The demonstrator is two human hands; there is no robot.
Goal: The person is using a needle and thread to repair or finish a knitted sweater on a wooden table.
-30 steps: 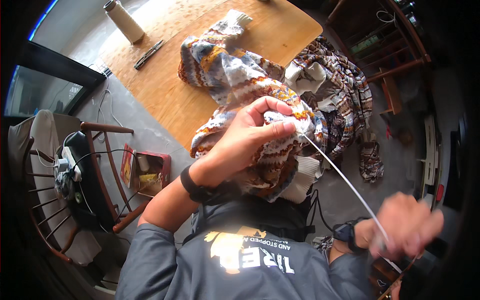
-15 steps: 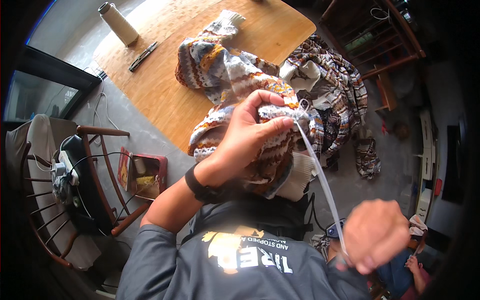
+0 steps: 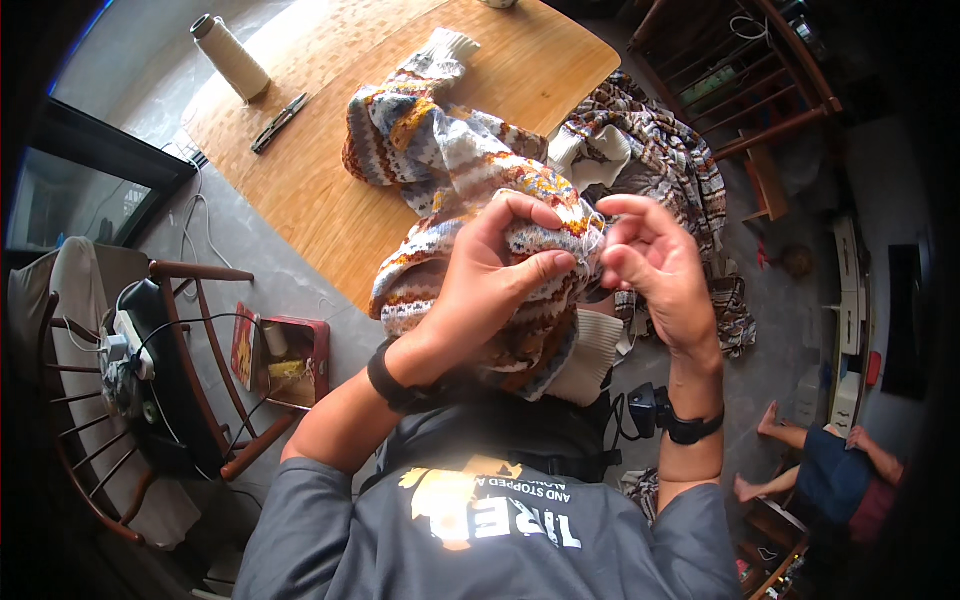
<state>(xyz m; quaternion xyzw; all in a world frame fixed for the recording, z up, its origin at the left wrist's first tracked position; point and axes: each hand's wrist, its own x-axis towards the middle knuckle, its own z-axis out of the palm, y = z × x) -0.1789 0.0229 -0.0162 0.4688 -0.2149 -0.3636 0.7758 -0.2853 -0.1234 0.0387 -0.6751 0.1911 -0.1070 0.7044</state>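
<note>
A multicoloured patterned knit sweater point(image 3: 430, 130) lies bunched from the table down to my lap, its white ribbed cuff point(image 3: 455, 45) on the tabletop. My left hand point(image 3: 495, 260) is closed on a fold of it, thumb on top and fingers behind. Loops of white yarn point(image 3: 592, 235) stand at the edge of that fold, just past my left thumb. Close against these loops is my right hand point(image 3: 655, 260), its fingers bent and thumb drawn in. Whatever lies between its fingertips is too small to make out. Cream ribbing point(image 3: 590, 355) hangs below my hands.
On the wooden table point(image 3: 310, 200) stand a yarn cone point(image 3: 230, 58) and, beside it, thread snips point(image 3: 279, 123). More patterned knitwear point(image 3: 670, 150) is heaped at the right. An open red tin point(image 3: 300, 350) and a wooden chair point(image 3: 205, 360) are at the left. Another person point(image 3: 830, 470) sits at lower right.
My right hand has come up from the lower right to the fold beside my left hand. The taut white yarn strand between the hands has gone slack. My left hand keeps its hold.
</note>
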